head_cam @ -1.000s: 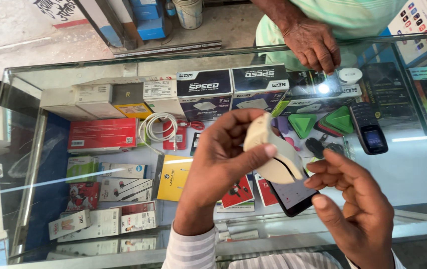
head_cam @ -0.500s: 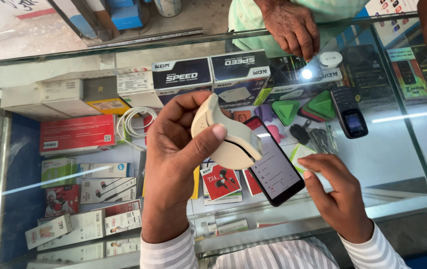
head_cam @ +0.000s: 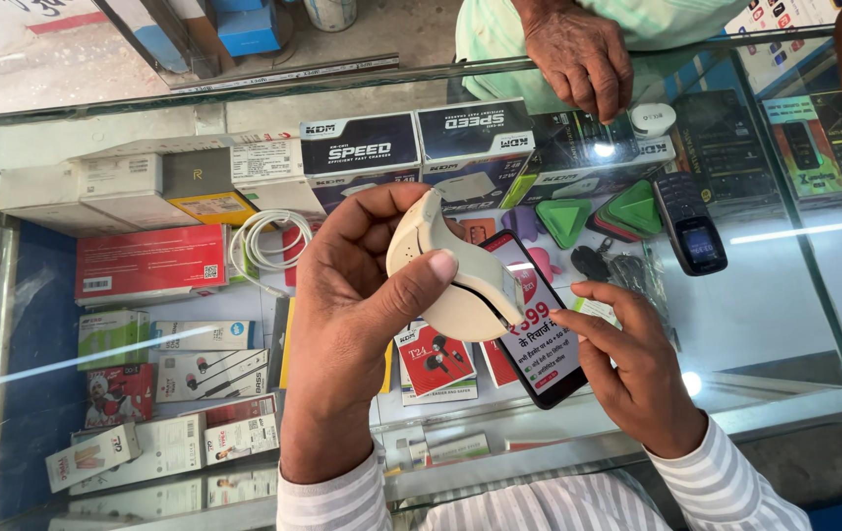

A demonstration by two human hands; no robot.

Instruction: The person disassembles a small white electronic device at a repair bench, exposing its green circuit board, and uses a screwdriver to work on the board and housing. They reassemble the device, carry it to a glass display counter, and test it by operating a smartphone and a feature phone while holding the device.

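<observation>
Cream smooth curved plastic case [head_cam: 455, 280], we see left hand [head_cam: 357, 324] fingers [head_cam: 411, 285] clamped round it; right hand [head_cam: 637, 369] fingers half-curled, touching glossy smartphone [head_cam: 539, 334] on glass surface [head_cam: 775, 305].

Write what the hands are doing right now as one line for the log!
left hand: grips cream device | right hand: touches lit smartphone | surface: glass counter | other person's hand: on counter

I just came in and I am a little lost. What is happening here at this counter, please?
A person in striped sleeves stands at a glass display counter. The left hand holds up a cream plastic device, thumb pressed on it. The right hand touches a smartphone with a lit screen, lying partly under the device. Across the counter, another person's hand rests on the glass. A small keypad phone lies nearby.
</observation>
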